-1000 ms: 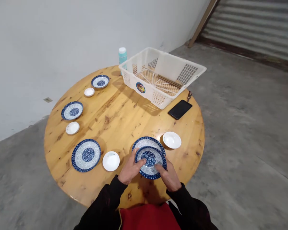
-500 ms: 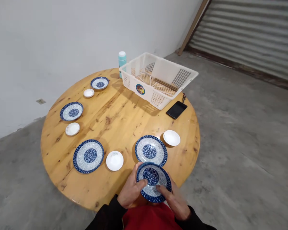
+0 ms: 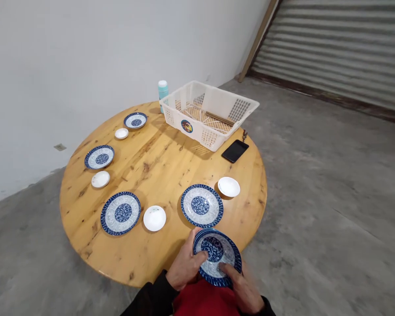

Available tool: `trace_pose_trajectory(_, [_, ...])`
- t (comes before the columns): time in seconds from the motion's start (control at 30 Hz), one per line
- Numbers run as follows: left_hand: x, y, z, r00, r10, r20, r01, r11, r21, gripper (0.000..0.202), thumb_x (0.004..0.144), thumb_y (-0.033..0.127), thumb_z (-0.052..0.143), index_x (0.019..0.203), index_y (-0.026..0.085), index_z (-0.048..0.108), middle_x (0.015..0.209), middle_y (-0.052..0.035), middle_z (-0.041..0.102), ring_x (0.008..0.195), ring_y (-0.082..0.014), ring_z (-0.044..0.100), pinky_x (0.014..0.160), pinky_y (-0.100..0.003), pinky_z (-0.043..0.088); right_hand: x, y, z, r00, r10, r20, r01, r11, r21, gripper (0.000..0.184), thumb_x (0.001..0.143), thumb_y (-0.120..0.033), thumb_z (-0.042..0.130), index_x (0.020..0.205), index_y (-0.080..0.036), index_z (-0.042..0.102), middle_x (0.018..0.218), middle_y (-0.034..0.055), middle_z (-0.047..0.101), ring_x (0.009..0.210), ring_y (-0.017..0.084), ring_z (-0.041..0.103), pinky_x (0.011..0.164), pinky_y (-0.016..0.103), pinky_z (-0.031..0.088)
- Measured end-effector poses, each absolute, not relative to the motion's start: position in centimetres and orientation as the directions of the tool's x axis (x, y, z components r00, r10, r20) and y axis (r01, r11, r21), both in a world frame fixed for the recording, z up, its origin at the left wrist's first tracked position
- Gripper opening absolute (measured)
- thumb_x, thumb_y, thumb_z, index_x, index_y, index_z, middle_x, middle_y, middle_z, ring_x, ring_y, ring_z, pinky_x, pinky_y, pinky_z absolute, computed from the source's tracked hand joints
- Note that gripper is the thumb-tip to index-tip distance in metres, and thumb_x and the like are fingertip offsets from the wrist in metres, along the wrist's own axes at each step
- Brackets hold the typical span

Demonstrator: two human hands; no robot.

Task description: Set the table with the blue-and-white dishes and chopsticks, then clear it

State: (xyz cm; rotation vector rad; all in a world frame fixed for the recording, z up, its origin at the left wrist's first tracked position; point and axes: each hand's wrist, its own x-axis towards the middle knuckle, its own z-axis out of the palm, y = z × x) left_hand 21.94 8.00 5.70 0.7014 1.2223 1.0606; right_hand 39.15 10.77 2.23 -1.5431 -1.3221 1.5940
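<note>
Both my hands hold a blue-and-white patterned plate (image 3: 221, 250) over the near edge of the round wooden table (image 3: 161, 162); it may be a small stack. My left hand (image 3: 185, 267) grips its left rim with the thumb on top. My right hand (image 3: 243, 287) grips the near right rim. Just beyond it, another blue-and-white plate (image 3: 202, 205) lies on the table with a small white saucer (image 3: 228, 186) to its right.
Three more blue plates (image 3: 120, 212) (image 3: 99, 156) (image 3: 135, 120) lie round the left side, each beside a white saucer (image 3: 154, 217). At the far side are a white plastic basket (image 3: 209, 113), a teal bottle (image 3: 163, 90) and a black phone (image 3: 235, 150). Concrete floor surrounds the table.
I have lifted the held plate off the plate on the table and drawn it back towards me, past the table's edge. The view has backed away from the table.
</note>
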Motion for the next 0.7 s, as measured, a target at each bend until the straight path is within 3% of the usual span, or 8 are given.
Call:
trace_pose_trajectory(0.23, [31.5, 9.9, 5.9, -0.011, 0.887, -0.461, -0.283, 0.439, 0.853, 0.064, 0.073, 0.021, 0.060, 0.135, 0.020, 0.049, 0.128, -0.0070, 0.062, 0.122, -0.0263, 0.055, 0.107, -0.039, 0.042, 48.4, 13.1, 3.2, -0.196, 0.862, -0.467, 0.252, -0.416, -0.874, 0.047, 0.066, -0.042, 0.058, 0.107, -0.024, 0.070, 0.103, 0.0090, 0.078, 0.097, 0.034, 0.073, 0.090, 0.046, 0.058])
trace_pose_trajectory(0.37, [38.6, 11.8, 5.5, 0.041, 0.889, -0.457, -0.330, 0.444, 0.833, 0.060, 0.068, 0.017, 0.060, 0.127, 0.019, 0.052, 0.108, -0.0036, 0.065, 0.107, -0.0230, 0.059, 0.097, -0.036, 0.045, 56.3, 14.6, 2.3, -0.189, 0.858, -0.477, 0.312, -0.408, -0.858, 0.043, 0.069, -0.043, 0.056, 0.106, -0.024, 0.071, 0.102, 0.0082, 0.078, 0.100, 0.035, 0.073, 0.091, 0.047, 0.058])
trace_pose_trajectory(0.53, [46.2, 14.0, 4.1, 0.130, 0.868, -0.479, -0.330, 0.493, 0.805, 0.055, 0.063, 0.013, 0.065, 0.117, 0.018, 0.055, 0.093, 0.0008, 0.059, 0.088, -0.0176, 0.057, 0.079, -0.030, 0.044, 65.4, 15.9, 1.1, -0.189, 0.850, -0.492, 0.394, -0.393, -0.831, 0.037, 0.073, -0.042, 0.057, 0.103, -0.029, 0.075, 0.103, 0.0070, 0.078, 0.103, 0.036, 0.073, 0.094, 0.048, 0.058])
trace_pose_trajectory(0.7, [49.5, 16.2, 3.7, 0.233, 0.864, -0.447, -0.314, 0.502, 0.806, 0.057, 0.063, 0.013, 0.070, 0.117, 0.019, 0.054, 0.096, 0.0010, 0.060, 0.093, -0.0181, 0.057, 0.085, -0.032, 0.043, 69.4, 16.4, 0.5, -0.125, 0.864, -0.488, 0.447, -0.390, -0.805, 0.040, 0.075, -0.043, 0.056, 0.107, -0.031, 0.077, 0.098, 0.0068, 0.079, 0.104, 0.038, 0.073, 0.089, 0.049, 0.060])
